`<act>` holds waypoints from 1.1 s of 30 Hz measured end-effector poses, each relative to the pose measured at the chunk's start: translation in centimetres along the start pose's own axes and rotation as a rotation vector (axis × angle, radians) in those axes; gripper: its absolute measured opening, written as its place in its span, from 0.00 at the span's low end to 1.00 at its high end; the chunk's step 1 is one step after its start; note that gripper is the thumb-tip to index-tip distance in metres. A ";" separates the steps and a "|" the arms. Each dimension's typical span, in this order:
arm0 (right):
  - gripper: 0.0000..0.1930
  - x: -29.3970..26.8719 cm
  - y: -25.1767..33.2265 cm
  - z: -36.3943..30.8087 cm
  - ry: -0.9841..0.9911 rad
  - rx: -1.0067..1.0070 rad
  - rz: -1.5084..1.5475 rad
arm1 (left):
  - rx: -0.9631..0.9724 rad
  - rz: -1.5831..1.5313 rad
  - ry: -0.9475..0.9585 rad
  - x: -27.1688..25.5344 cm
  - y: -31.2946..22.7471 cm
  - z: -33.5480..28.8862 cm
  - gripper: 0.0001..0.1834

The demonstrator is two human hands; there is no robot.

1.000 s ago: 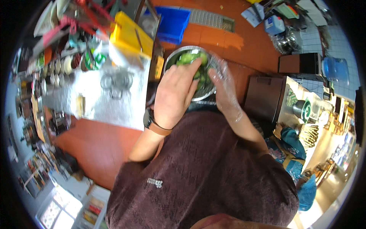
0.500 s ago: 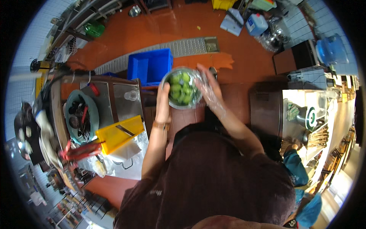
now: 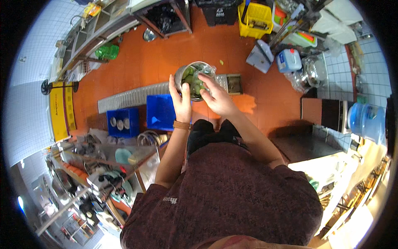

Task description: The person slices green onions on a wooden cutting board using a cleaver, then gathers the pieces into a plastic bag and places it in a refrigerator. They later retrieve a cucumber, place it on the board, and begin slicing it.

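Between the two hands, slightly beyond their palms, lies a round silvery bowl (image 3: 179,76) with green pieces (image 3: 189,78) inside and no long axis. The left hand (image 3: 181,104) is clamped on its left side; the right hand (image 3: 218,98) reaches over the right side, fingers spread; whether these touch the pieces, I cannot tell.

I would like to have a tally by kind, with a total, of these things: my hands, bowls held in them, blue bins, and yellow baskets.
Hands: 2 (left hand, right hand)
Held metal bowl: 1
Blue bins: 2
Yellow basket: 1
Total: 6
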State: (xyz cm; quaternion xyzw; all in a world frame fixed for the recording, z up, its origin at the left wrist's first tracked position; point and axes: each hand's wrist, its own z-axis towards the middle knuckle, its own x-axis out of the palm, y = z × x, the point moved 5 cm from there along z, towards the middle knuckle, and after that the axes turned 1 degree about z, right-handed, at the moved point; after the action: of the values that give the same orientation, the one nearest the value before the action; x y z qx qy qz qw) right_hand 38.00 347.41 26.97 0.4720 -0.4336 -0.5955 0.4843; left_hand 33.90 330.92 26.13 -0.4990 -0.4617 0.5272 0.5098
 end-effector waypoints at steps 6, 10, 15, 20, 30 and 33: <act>0.23 -4.5 -3.2 23.7 -0.031 -0.350 -0.508 | 0.301 0.330 0.071 9.1 -2.2 19.7 0.43; 0.23 -8.6 -7.8 39.6 0.009 -0.532 -0.847 | 0.433 0.300 0.136 15.7 -1.7 37.2 0.40; 0.24 -17.4 -11.3 59.3 -0.049 -0.345 -0.822 | 0.724 0.417 0.192 24.8 -4.6 57.3 0.43; 0.24 -24.6 -13.1 74.0 -0.142 -0.377 -0.635 | 1.025 0.733 0.168 32.2 -6.7 72.7 0.48; 0.19 -35.2 -31.4 87.9 -0.170 -0.274 -0.703 | 1.151 1.028 0.306 46.6 2.0 93.9 0.45; 0.18 -36.3 -35.2 88.1 -0.136 -0.098 -0.632 | 1.132 1.120 0.298 47.9 4.0 96.9 0.44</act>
State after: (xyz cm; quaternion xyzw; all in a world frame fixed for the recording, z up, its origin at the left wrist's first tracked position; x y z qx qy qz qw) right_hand -51.32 393.92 13.54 0.5184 -0.2679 -0.7668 0.2675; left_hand -62.16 380.66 26.81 -0.3877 0.2662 0.7858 0.4017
